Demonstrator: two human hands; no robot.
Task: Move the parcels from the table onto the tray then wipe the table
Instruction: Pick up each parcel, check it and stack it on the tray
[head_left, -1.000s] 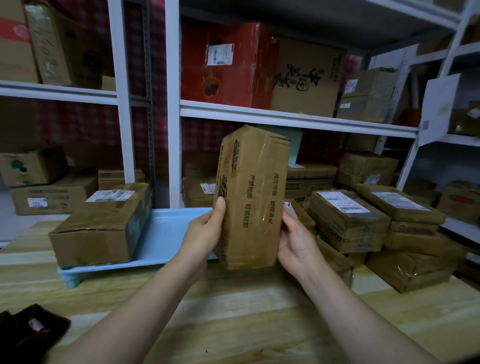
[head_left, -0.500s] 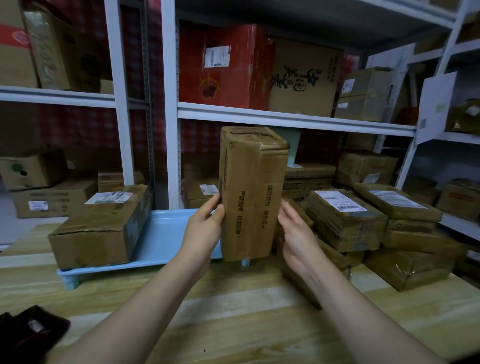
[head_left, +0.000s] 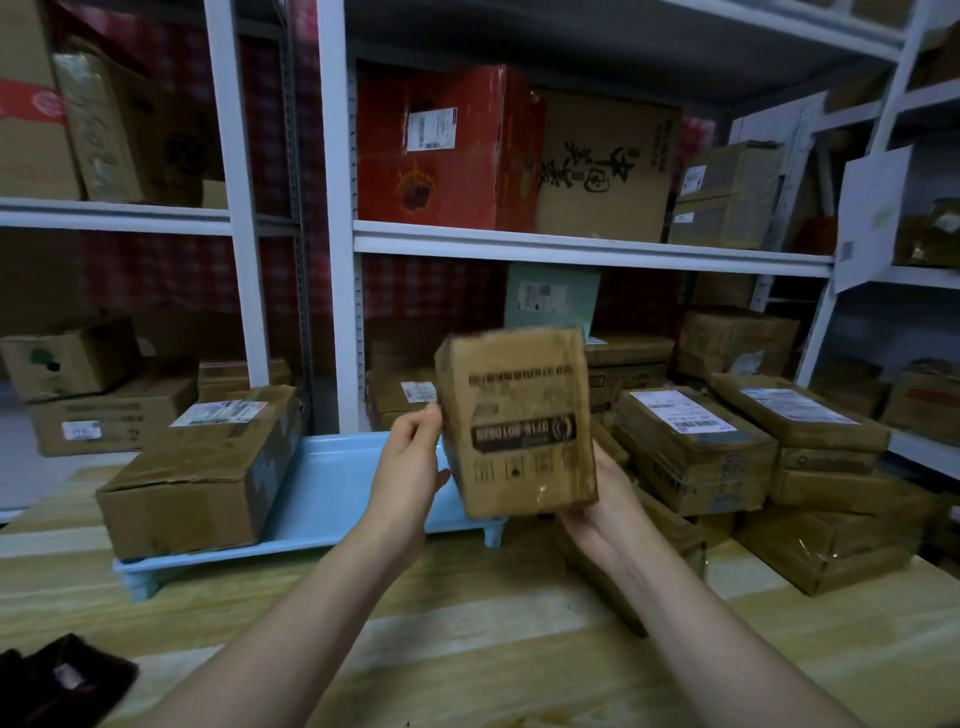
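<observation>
The brown, tape-wrapped cardboard parcel (head_left: 519, 421) was held in the air above the right end of the light blue plastic tray (head_left: 332, 478), clear of the pale wooden table (head_left: 467, 623) and not yet set down. Since a second earlier it had been turned about its upright axis. A narrow side had faced the camera then, and now a broad printed face did, with its lettering upside down and blurred. Judgement: the parcel was being oriented for placement.

Its long axis stood near upright, the top leaning slightly left. The left hand (head_left: 410, 467) pinched the left edge. The right hand (head_left: 602, 499) gripped the lower right corner from beneath.

A larger brown carton (head_left: 197, 478) occupied the tray's left end. Stacked brown parcels (head_left: 696, 447) remained at the table's right edge, so wiping was judged some way off.
</observation>
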